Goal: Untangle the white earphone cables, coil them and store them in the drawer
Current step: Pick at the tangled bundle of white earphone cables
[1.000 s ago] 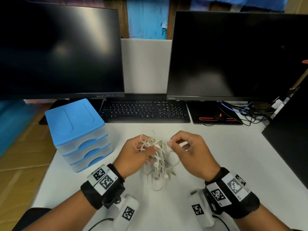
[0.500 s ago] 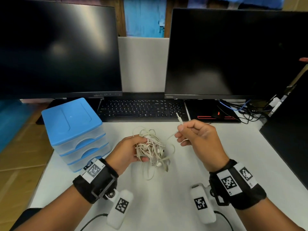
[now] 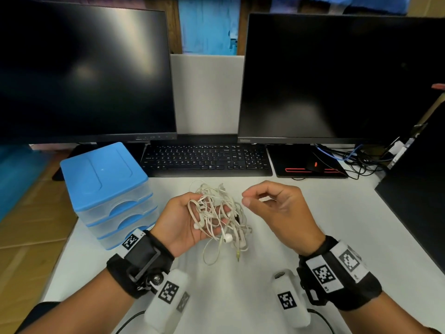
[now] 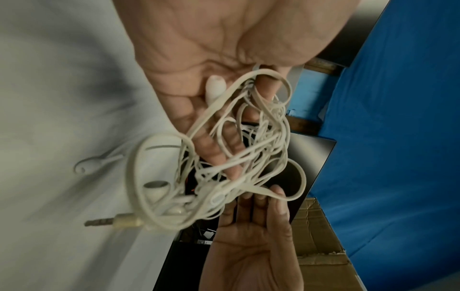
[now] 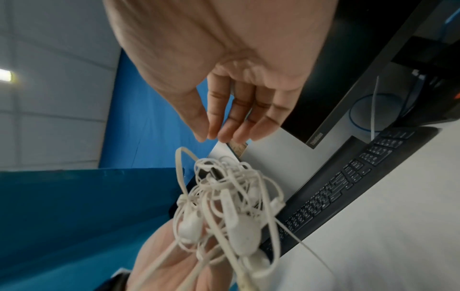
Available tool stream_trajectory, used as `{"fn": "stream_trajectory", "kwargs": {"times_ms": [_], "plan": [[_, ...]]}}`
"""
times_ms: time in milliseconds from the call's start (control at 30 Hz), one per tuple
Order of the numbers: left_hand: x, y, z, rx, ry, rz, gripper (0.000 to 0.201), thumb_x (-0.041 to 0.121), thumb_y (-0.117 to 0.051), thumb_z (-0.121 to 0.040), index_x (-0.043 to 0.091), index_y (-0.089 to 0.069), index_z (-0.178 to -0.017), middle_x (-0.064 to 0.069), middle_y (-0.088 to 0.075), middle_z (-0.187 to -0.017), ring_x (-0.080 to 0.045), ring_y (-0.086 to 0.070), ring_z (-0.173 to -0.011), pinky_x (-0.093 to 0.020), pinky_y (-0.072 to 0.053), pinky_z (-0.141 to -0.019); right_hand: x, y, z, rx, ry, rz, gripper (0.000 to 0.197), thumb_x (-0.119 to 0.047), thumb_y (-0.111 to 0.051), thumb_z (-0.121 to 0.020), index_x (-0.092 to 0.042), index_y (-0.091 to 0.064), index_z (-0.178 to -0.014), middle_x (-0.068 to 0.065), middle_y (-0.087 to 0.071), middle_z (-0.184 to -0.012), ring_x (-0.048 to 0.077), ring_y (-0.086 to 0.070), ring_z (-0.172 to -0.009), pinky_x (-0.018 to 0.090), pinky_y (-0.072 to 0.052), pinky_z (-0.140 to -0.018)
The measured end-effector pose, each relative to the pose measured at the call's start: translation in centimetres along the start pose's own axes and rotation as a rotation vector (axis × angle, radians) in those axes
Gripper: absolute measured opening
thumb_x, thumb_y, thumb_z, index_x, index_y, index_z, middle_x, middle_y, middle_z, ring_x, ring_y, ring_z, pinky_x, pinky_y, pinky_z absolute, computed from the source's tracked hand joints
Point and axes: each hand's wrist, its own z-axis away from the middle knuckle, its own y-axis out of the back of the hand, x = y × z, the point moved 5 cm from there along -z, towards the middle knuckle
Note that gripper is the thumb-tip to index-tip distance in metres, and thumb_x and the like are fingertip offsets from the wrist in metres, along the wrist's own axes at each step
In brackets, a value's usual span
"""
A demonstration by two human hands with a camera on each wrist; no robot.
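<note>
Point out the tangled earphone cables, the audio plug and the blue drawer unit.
tangled earphone cables [image 3: 218,208], head view, middle of the bundle in the left hand.
audio plug [image 4: 101,222], left wrist view, its metal tip.
blue drawer unit [image 3: 103,173], head view, its blue lid.

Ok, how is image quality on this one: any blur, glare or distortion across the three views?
Head view: sharp, but wide-angle bending bows the monitors, with soft glare on the left screen. Left wrist view: the earphone cables are mostly crisp, though the jack plug is smeared. Right wrist view: motion blur softens the right hand and the tangle.
</note>
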Motion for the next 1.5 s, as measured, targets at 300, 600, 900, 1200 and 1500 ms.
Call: {"fn": "stream_trajectory", "kwargs": {"times_ms": [300, 600, 900, 1200, 1500], "plan": [[-0.3, -0.6, 0.3, -0.014, 0.019, -0.019, 0.048, 0.025, -0.036, -0.092, -0.005, -0.066, -0.114, -0.024, -0.067, -0.11, -0.033, -0.067, -0.086, -0.039, -0.056, -0.07, 0.2, -1.0, 0.7, 0.008, 0.109, 0.337, 0.012, -0.012, -0.076, -0.081, -0.022, -0.074, -0.075, -0.008, -0.068, -0.077, 0.014, -0.06, -0.077, 0.025, -0.048, -0.067], [0.7, 0.8, -0.1, 0.079, 0.023, -0.016, 0.051, 0.027, -0.039, -0.091, -0.004, -0.057, -0.128, -0.023, -0.064, -0.123, -0.031, -0.069, -0.085, -0.043, -0.057, -0.079, 0.3, 0.5, -0.2, 0.01, 0.026, 0.166, 0.01, -0.004, -0.063, -0.091, -0.014, -0.064, -0.09, 0.001, -0.059, -0.072, 0.016, -0.057, -0.069, 0.033, -0.051, -0.072], [1.2, 2.9, -0.7, 0.221, -0.023, -0.164, 0.018, 0.025, -0.055, -0.081, 0.013, -0.064, -0.091, -0.008, -0.064, -0.104, -0.022, -0.061, -0.088, -0.039, -0.051, -0.083, -0.9, 4.7, -1.5, 0.25, -0.032, -0.002, 0.01, -0.008, -0.065, -0.091, -0.01, -0.071, -0.083, 0.023, -0.064, -0.075, 0.015, -0.063, -0.062, 0.043, -0.057, -0.079], [0.5, -3.9, 0.9, 0.035, -0.52, -0.844, 0.05, 0.042, -0.081, -0.064, 0.032, -0.064, -0.109, 0.017, -0.068, -0.112, 0.0, -0.059, -0.113, -0.028, -0.045, -0.096, -0.9, 0.3, 0.0, -0.033, -0.13, -0.15, 0.008, -0.003, -0.065, -0.089, -0.002, -0.071, -0.084, 0.013, -0.073, -0.076, 0.018, -0.058, -0.056, 0.027, -0.05, -0.053], [1.6, -2.6, -0.4, 0.103, -0.587, -0.758, 0.013, 0.002, -0.069, -0.084, 0.013, -0.07, -0.076, -0.006, -0.072, -0.073, -0.02, -0.067, -0.062, -0.035, -0.053, -0.067, -2.9, 3.9, -1.0, 0.073, -0.055, -0.488, 0.01, -0.018, -0.057, -0.083, -0.01, -0.062, -0.084, 0.006, -0.074, -0.079, 0.015, -0.066, -0.066, 0.022, -0.053, -0.06]]}}
